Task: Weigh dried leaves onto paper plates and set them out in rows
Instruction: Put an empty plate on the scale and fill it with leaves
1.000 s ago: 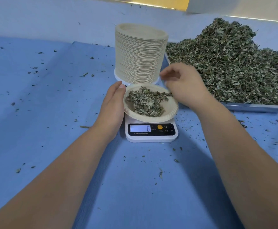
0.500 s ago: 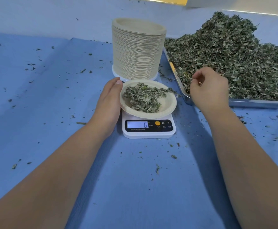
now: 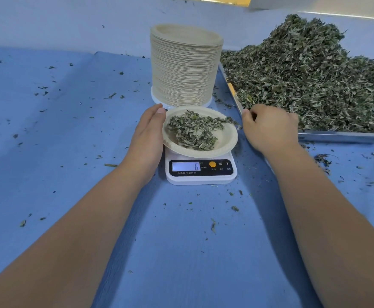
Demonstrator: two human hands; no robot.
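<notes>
Left hand (image 3: 147, 134) – fingers straight – touches the round beige paper plate (image 3: 226, 140) of dried green leaves (image 3: 195, 132) on the white digital scale (image 3: 200, 179); right hand (image 3: 270, 127) curled – contents cannot be told.

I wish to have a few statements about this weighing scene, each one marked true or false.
1. The paper plate holding leaves sits on the scale. True.
2. The scale's display shows 0. False: it shows 6.
3. The left hand lies beside the plate's left rim, fingers straight. True.
4. The stack of plates stands right of the tray. False: it stands left of the tray.
</notes>
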